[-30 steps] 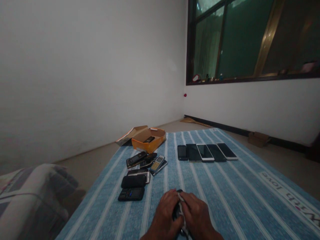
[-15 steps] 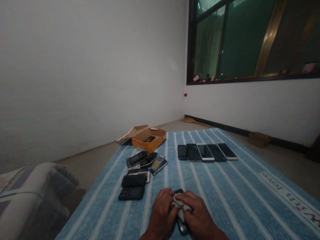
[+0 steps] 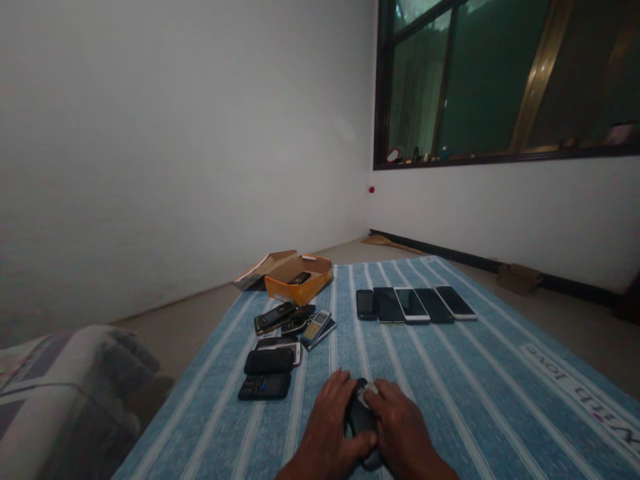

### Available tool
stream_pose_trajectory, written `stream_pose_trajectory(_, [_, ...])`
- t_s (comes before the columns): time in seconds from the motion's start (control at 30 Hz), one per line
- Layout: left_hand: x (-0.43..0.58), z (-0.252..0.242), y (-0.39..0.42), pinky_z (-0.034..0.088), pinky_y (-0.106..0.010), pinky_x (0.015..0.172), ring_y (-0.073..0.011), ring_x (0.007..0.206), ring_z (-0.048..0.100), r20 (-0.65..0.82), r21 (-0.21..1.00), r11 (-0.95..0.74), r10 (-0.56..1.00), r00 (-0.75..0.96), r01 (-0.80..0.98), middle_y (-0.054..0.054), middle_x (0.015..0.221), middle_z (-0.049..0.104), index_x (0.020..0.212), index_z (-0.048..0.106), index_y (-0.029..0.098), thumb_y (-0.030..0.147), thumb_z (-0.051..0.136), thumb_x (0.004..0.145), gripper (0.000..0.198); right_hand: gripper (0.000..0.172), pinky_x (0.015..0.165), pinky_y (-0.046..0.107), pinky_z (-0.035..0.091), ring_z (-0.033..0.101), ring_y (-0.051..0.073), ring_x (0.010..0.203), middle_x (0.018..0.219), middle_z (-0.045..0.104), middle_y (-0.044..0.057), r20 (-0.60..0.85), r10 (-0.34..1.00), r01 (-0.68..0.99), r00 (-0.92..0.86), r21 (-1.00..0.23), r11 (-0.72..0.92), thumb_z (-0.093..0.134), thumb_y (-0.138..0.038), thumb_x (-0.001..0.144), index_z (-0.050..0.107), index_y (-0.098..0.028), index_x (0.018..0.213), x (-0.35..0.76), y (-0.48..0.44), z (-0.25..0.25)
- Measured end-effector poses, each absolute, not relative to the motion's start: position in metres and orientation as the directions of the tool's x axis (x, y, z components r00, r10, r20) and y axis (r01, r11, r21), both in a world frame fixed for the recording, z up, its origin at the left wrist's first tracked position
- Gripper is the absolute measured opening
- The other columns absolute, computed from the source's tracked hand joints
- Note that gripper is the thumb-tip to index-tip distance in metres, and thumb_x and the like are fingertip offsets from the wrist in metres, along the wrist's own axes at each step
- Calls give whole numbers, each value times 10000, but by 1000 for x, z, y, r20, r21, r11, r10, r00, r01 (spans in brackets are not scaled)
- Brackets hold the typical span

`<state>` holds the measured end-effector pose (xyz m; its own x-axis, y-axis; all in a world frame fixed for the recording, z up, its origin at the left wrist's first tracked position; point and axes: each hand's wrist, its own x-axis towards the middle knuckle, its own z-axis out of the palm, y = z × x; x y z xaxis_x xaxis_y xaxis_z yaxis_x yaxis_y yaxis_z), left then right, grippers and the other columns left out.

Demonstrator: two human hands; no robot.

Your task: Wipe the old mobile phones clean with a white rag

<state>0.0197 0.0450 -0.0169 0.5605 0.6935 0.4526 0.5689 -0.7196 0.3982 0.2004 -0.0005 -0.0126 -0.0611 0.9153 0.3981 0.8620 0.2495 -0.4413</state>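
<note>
My left hand (image 3: 327, 427) grips a dark phone (image 3: 361, 419) from its left side, low in the middle of the view. My right hand (image 3: 403, 433) is closed on a small pale cloth (image 3: 371, 388) and presses it against the phone's top right edge. Both hands rest over the blue striped mat (image 3: 470, 373). The lower end of the phone is hidden between my palms.
A row of several smartphones (image 3: 414, 304) lies on the mat ahead. A pile of older keypad phones (image 3: 283, 340) sits to the left. An open orange box (image 3: 299, 278) holding one phone stands at the mat's far left corner. A bundled bag (image 3: 65, 393) lies at the left.
The cloth, bunched over the phone's upper part half a second ago, has slid to its top right edge, leaving the dark phone body exposed. My hands shifted slightly forward.
</note>
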Motion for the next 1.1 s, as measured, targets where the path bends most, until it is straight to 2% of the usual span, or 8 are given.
stream_pose_trajectory(0.17, [12,-18,48,431,-577,1052,-418,1286,494,373,386,-759,648,664,524,-182,1440,495,1479,352,232,750,729,606,1082,330,866,252,396,582,184,983,1023,666,21,281,955,825,-99,-513,236,527,-52,753,687,-244,968,203,-10,12])
stream_pose_trajectory(0.3, [9,-20,49,338,-645,1084,-454,1346,399,320,345,-803,588,743,487,-220,1499,400,1527,207,221,731,765,568,1221,260,875,259,379,574,179,970,1003,668,23,246,958,814,-146,-520,258,465,-133,862,678,-237,970,205,-11,22])
stream_pose_trajectory(0.4, [9,-25,50,313,-675,1081,-465,1368,355,282,341,-801,586,760,492,-238,1519,354,1537,147,219,693,776,589,1232,305,864,258,371,560,182,963,976,672,25,226,960,839,-165,-479,257,443,-71,817,672,-224,949,207,-10,21])
stream_pose_trajectory(0.53, [10,-28,51,303,-672,1090,-466,1369,354,292,344,-798,592,751,495,-228,1512,366,1536,136,233,659,825,526,1296,346,814,246,364,559,181,955,919,680,19,191,971,857,-142,-467,217,457,-20,730,682,-228,889,209,-9,18])
stream_pose_trajectory(0.7, [13,-20,49,306,-680,1081,-470,1361,364,252,367,-779,609,752,508,-236,1504,377,1522,208,209,646,802,573,1202,324,785,261,355,580,186,911,914,694,19,124,983,877,-133,-447,175,474,-45,762,704,-239,883,211,-8,18])
stream_pose_trajectory(0.83, [15,-14,47,285,-670,1099,-459,1371,352,239,390,-761,628,741,519,-217,1497,395,1520,238,212,645,793,582,1172,328,797,265,354,580,188,915,926,697,26,135,984,885,-114,-437,162,470,-36,816,719,-236,895,206,-7,16])
stream_pose_trajectory(0.97, [16,-16,46,325,-655,1086,-462,1354,375,275,393,-762,631,725,514,-220,1483,407,1515,261,220,669,812,532,1213,318,802,267,366,576,197,934,951,694,43,183,982,888,-55,-440,132,493,-60,874,717,-231,1021,193,-2,10])
stream_pose_trajectory(1.1, [15,-20,47,327,-649,1090,-458,1351,383,305,396,-769,625,718,501,-222,1482,403,1521,237,238,720,798,524,1242,389,842,262,376,575,190,962,1012,693,36,252,967,885,-25,-445,138,498,-17,868,688,-243,1122,184,2,7])
